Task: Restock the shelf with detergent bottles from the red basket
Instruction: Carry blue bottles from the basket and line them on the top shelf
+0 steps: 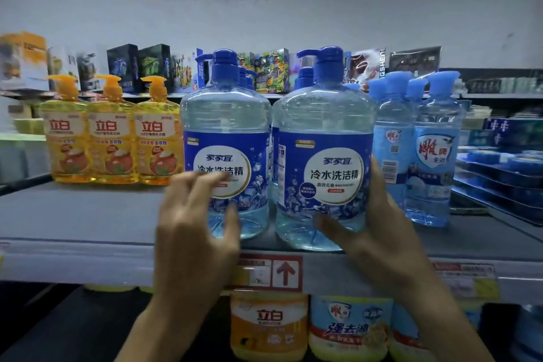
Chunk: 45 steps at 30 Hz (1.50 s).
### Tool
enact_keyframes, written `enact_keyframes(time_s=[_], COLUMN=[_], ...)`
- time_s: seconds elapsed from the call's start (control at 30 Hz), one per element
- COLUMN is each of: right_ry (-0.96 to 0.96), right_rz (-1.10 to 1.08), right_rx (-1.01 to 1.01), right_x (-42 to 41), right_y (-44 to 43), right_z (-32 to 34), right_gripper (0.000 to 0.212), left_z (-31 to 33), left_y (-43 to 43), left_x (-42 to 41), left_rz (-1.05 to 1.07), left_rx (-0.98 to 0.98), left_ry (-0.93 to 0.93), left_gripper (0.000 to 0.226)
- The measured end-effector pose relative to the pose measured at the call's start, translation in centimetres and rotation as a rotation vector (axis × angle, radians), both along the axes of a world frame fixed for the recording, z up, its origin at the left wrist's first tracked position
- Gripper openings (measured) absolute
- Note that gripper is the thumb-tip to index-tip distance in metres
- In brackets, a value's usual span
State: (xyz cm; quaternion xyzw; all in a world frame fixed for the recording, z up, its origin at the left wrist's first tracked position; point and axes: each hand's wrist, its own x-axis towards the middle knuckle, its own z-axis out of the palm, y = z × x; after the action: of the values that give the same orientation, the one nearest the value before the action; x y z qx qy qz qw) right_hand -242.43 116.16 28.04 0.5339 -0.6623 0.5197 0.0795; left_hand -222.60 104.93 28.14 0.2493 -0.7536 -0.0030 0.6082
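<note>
Two large clear-blue detergent bottles with blue pump caps stand side by side at the front of the grey shelf [88,214]. My right hand [382,232] grips the right bottle [323,126] low on its right side, with the thumb across the front of its base. My left hand [194,232] hovers in front of the left bottle [226,138] with its fingers spread and loose, at or just off the label. More blue pump caps show behind both bottles. The red basket is out of view.
Three yellow pump bottles [113,138] stand at the shelf's back left, with bare shelf in front of them. Slim light-blue bottles [432,150] crowd the right bottle's right side. A red arrow tag [285,273] marks the shelf edge; tubs [269,326] sit below.
</note>
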Motion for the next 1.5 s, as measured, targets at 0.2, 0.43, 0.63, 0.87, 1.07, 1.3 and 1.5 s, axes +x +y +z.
enact_keyframes(time_s=[0.2, 0.43, 0.63, 0.87, 1.07, 1.3, 1.5], right_ry=[-0.003, 0.048, 0.145, 0.142, 0.112, 0.167, 0.195], right_rz=[-0.04, -0.111, -0.224, -0.27, -0.275, -0.326, -0.338], right_rx=[0.113, 0.166, 0.242, 0.231, 0.175, 0.208, 0.194], right_x=[-0.1, 0.0, 0.1, 0.4, 0.9, 1.5, 1.9], right_y=[0.3, -0.1, -0.5, -0.4, -0.3, -0.1, 0.2], right_z=[0.4, 0.1, -0.2, 0.1, 0.1, 0.3, 0.2], right_gripper=[0.119, 0.115, 0.109, 0.112, 0.112, 0.111, 0.1], left_z=[-0.6, -1.4, -1.9, -1.8, -1.3, -2.1, -2.7], left_y=[-2.8, -2.9, -2.8, -2.6, -2.2, -2.6, -3.3], left_x=[2.2, 2.0, 1.7, 1.6, 1.6, 1.5, 1.3], left_rz=[0.158, 0.22, 0.229, 0.233, 0.234, 0.231, 0.245], left_rx=[0.306, 0.252, 0.246, 0.26, 0.298, 0.202, 0.151], left_ry=[-0.35, -0.336, -0.285, -0.279, -0.315, -0.335, -0.314], left_gripper=[0.095, 0.101, 0.098, 0.101, 0.101, 0.096, 0.089])
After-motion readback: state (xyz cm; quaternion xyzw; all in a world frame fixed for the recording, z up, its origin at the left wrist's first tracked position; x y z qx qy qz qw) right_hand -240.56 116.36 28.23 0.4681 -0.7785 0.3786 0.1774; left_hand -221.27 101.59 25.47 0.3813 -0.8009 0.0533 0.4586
